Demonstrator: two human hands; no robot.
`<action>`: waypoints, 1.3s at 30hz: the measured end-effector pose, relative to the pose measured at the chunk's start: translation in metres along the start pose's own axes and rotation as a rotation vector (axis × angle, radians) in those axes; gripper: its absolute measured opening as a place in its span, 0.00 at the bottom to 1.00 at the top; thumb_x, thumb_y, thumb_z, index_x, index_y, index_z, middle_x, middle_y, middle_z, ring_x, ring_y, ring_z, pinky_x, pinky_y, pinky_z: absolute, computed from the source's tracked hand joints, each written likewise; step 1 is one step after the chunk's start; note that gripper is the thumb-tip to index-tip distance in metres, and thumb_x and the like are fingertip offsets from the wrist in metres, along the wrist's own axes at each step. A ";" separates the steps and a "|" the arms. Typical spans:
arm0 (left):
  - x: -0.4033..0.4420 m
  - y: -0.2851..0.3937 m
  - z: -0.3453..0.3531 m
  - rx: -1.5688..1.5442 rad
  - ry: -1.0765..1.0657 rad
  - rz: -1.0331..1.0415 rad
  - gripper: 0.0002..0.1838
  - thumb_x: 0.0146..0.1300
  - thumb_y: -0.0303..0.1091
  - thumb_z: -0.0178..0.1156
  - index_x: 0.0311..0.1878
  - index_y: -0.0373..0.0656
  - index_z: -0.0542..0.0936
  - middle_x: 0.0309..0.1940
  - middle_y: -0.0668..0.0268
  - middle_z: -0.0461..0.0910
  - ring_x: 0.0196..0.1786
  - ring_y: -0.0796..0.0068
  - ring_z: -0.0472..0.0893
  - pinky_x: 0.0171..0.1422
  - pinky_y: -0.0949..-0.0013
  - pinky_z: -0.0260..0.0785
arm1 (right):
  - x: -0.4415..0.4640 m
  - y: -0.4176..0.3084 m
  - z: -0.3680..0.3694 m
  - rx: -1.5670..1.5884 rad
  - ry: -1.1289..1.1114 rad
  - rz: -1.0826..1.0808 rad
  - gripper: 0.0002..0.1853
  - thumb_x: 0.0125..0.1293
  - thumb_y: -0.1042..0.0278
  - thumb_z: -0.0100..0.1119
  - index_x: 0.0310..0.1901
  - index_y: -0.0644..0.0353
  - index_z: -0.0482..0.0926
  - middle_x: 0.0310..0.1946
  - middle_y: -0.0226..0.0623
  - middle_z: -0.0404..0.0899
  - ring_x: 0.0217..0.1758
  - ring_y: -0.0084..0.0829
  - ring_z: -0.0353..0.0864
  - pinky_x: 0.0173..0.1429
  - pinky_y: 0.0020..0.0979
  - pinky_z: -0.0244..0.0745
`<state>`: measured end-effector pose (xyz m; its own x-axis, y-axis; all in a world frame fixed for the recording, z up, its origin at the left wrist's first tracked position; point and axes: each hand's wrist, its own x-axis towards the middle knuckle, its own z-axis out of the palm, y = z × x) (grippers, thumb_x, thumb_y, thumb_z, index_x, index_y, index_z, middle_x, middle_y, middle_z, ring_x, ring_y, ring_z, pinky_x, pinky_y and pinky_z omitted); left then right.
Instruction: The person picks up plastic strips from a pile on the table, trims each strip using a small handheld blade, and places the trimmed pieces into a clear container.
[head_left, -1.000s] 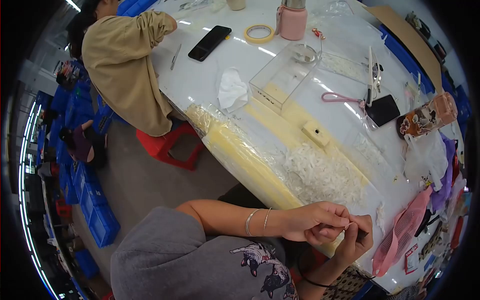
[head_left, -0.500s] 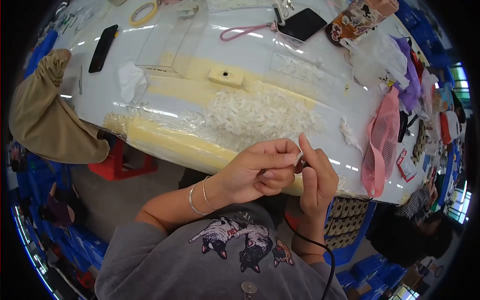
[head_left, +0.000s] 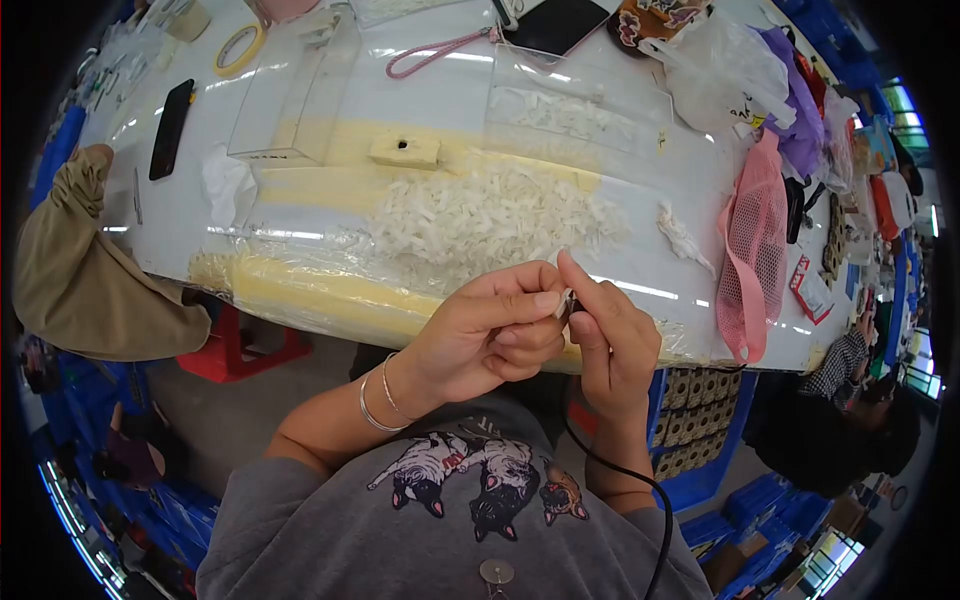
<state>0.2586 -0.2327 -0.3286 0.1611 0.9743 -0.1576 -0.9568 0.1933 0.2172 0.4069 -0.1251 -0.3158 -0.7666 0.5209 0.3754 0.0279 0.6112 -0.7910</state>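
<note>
My left hand [head_left: 495, 325], with two bracelets at the wrist, pinches a small whitish piece [head_left: 564, 302] between thumb and forefinger. Its other fingers are curled in. Facing it, my right hand [head_left: 615, 340] has its thumb and fingers closed round a small dark thing at the same piece; its exact shape is too small to tell. Both hands meet just above the table's front edge. Behind them lies a heap of white strips [head_left: 490, 215]. A pale yellow block with a dark hole [head_left: 405, 150] rests beyond the heap.
On the table [head_left: 660, 180] are a clear box [head_left: 290, 100], a pink wrist strap [head_left: 440, 52], a black phone [head_left: 172, 130], a tape roll [head_left: 239, 49], crumpled tissue [head_left: 230, 185], a plastic bag [head_left: 715, 75] and a pink mesh item [head_left: 755, 245]. A co-worker's tan sleeve [head_left: 90, 280] is at left.
The view has turned and shifted, so the table now lies straight ahead. Both hands stay together at the small piece; the right forefinger has changed its bend slightly.
</note>
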 end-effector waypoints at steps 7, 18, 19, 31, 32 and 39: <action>0.000 0.000 -0.002 0.040 -0.002 0.022 0.07 0.80 0.37 0.50 0.49 0.44 0.72 0.21 0.78 0.59 0.21 0.88 0.55 0.22 0.81 0.43 | 0.001 -0.001 -0.003 -0.027 -0.011 -0.018 0.24 0.66 0.76 0.64 0.65 0.65 0.79 0.24 0.37 0.74 0.23 0.32 0.74 0.29 0.31 0.68; -0.002 0.001 -0.003 0.103 0.035 0.053 0.08 0.80 0.39 0.53 0.44 0.46 0.69 0.22 0.79 0.59 0.22 0.90 0.55 0.24 0.81 0.44 | 0.001 0.002 0.001 -0.027 -0.012 -0.059 0.24 0.66 0.75 0.64 0.65 0.65 0.79 0.24 0.37 0.74 0.22 0.32 0.73 0.28 0.31 0.68; -0.002 0.001 -0.003 0.096 0.030 0.048 0.08 0.80 0.39 0.53 0.44 0.46 0.69 0.22 0.79 0.59 0.22 0.90 0.55 0.24 0.81 0.44 | 0.001 0.003 0.002 -0.020 -0.006 -0.065 0.24 0.66 0.75 0.64 0.65 0.65 0.79 0.24 0.37 0.74 0.22 0.32 0.74 0.28 0.31 0.68; -0.004 0.000 -0.002 0.115 0.050 0.047 0.08 0.80 0.39 0.53 0.44 0.47 0.70 0.23 0.79 0.59 0.22 0.91 0.55 0.24 0.82 0.44 | 0.002 0.002 0.000 -0.023 -0.037 -0.051 0.25 0.66 0.74 0.64 0.66 0.65 0.79 0.25 0.38 0.76 0.24 0.33 0.76 0.29 0.31 0.70; -0.003 0.000 -0.003 0.108 0.049 0.052 0.08 0.80 0.39 0.53 0.44 0.47 0.70 0.23 0.79 0.59 0.22 0.91 0.55 0.24 0.82 0.44 | 0.001 0.000 -0.001 -0.040 -0.051 -0.016 0.25 0.66 0.74 0.64 0.66 0.65 0.79 0.25 0.38 0.76 0.24 0.33 0.76 0.29 0.31 0.71; -0.004 -0.001 -0.003 0.131 0.061 0.063 0.09 0.80 0.39 0.53 0.45 0.46 0.70 0.22 0.79 0.59 0.23 0.90 0.55 0.24 0.81 0.43 | 0.002 0.003 0.001 -0.026 -0.041 -0.056 0.24 0.66 0.75 0.64 0.65 0.64 0.79 0.25 0.38 0.76 0.24 0.34 0.75 0.29 0.32 0.70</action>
<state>0.2576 -0.2371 -0.3311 0.0829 0.9770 -0.1965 -0.9242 0.1491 0.3517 0.4052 -0.1230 -0.3180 -0.7933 0.4611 0.3977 0.0007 0.6538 -0.7567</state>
